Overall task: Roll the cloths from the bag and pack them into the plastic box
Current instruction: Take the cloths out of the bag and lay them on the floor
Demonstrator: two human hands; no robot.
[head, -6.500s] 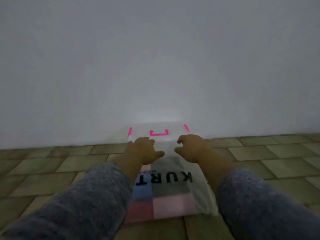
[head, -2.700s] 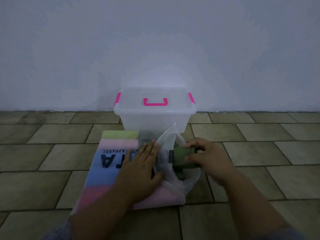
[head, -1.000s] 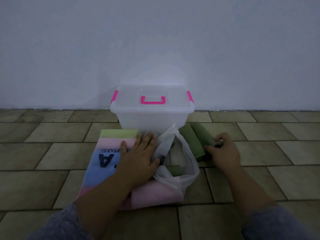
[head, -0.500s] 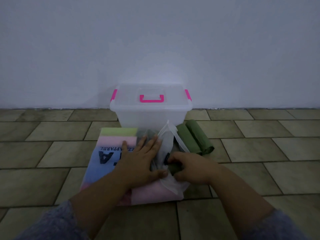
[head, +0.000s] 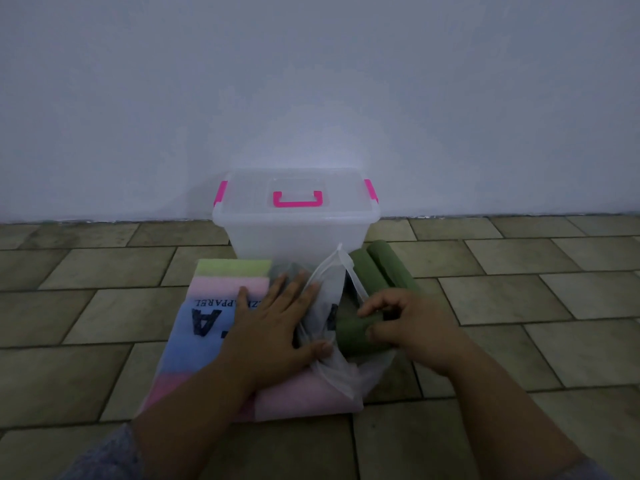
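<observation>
Extracting green cloth (head: 360,332) from bag (head: 325,306)

Pin bag flat with open left hand (head: 277,327); keep right hand (head: 412,327) closed on cloth, apparently rolled; draw out toward floor's right side.

Plain pale wall (head: 311,81) standing bare; olive-brown tiled floor (head: 519,271) lying in staggered rows; dim light pooling at wall's base.

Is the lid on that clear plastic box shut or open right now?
Shut. The lid lies flat on the plastic box, and both pink side latches are folded down against its rim.
</observation>
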